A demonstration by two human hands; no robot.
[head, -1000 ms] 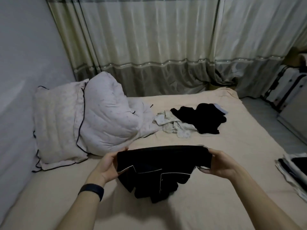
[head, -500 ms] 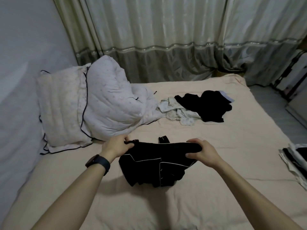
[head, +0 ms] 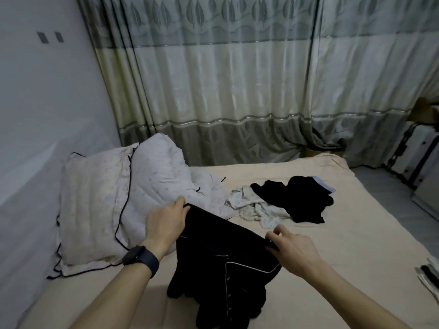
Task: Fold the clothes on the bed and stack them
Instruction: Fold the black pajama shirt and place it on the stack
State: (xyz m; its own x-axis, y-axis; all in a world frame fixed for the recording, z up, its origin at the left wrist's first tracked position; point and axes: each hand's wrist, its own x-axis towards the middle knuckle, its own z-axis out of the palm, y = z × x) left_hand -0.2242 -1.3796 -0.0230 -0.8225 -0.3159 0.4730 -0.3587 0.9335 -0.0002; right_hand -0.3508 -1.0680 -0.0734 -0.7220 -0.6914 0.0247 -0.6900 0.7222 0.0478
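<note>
The left hand (head: 166,225) and right hand (head: 295,254) each keep a pinching grip on the upper edge of the black shirt (head: 223,260), whose lower part bunches on the bed (head: 351,238)

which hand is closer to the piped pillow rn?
Left. The left hand grips the black top right beside the pillow; the right hand holds the top's far edge, across the garment from it.

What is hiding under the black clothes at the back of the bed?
A pale crumpled garment pokes out beneath the black pile; the rest is covered.
</note>
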